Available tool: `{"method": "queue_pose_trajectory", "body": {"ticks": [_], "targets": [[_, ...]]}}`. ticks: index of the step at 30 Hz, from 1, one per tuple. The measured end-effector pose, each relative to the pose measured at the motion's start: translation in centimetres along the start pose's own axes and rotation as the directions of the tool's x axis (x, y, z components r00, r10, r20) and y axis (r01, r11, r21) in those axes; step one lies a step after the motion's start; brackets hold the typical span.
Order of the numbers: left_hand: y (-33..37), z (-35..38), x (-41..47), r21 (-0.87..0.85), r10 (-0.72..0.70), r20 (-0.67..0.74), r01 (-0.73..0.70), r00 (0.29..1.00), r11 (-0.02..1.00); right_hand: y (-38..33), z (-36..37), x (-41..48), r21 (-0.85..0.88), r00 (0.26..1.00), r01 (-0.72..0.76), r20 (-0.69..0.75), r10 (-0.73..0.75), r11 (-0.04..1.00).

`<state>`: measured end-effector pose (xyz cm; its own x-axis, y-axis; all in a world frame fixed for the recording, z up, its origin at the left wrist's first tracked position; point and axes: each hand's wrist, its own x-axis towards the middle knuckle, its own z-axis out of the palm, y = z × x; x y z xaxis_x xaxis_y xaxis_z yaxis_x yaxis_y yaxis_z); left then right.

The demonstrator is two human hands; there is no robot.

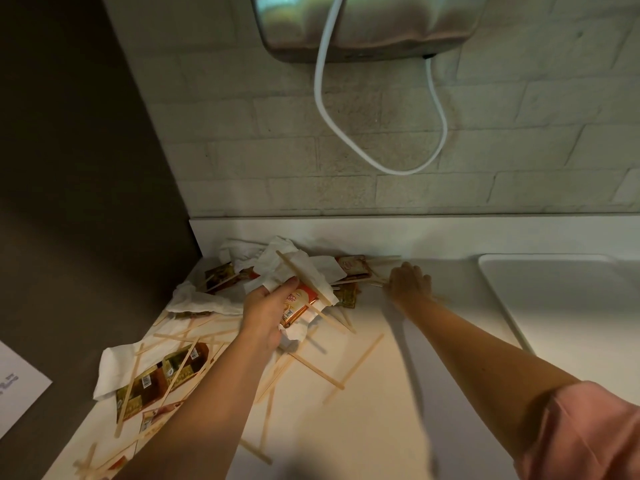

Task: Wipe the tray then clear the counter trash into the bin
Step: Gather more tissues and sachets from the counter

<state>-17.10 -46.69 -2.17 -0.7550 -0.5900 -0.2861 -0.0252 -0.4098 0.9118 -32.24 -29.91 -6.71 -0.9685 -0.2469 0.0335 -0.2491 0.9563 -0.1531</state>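
Observation:
Trash covers the left part of the white counter [398, 393]: crumpled white napkins [204, 301], wooden stir sticks [353, 367] and small orange and gold packets [162, 375]. My left hand [265, 315] is shut on a bundle of napkin, an orange packet [298, 306] and a stick. My right hand [410, 284] lies palm down on the counter by the back wall, blurred, its fingers touching stir sticks [375, 282] next to another packet [351, 265]. A white tray [512, 306] lies at the right.
A dark panel [86, 202] walls off the counter's left side. A brick wall rises behind, with a metal appliance [363, 26] mounted on it and a white cable [440, 112] looping down. A white sheet of paper [17, 389] shows at the far left. No bin in view.

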Motion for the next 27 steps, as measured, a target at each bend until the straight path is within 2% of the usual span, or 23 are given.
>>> {"method": "queue_pose_trajectory", "body": {"ticks": [5, 10, 18, 27], "targets": [[0.2, -0.2, 0.1, 0.005, 0.011, -0.005, -0.011, 1.000, 1.000, -0.9, -0.2, -0.5, -0.066, 0.994, 0.005, 0.108, 0.003, 0.998], [0.1, -0.1, 0.0, 0.018, 0.012, -0.020, -0.011, 1.000, 1.000, -0.5, -0.7, -1.4, 0.003, 0.967, 0.029, 0.255, -0.029, 1.000], [0.2, -0.7, -0.1, 0.006, 0.020, -0.026, -0.020, 0.999, 1.000, -1.4, -0.3, -3.9, 0.014, 0.981, 0.012, 0.192, -0.015, 1.000], [0.5, -1.9, 0.0, -0.007, 0.008, -0.050, -0.008, 0.999, 1.000, -1.1, -2.1, -3.9, 0.071, 0.948, -0.160, 0.290, 0.133, 0.985]]}}
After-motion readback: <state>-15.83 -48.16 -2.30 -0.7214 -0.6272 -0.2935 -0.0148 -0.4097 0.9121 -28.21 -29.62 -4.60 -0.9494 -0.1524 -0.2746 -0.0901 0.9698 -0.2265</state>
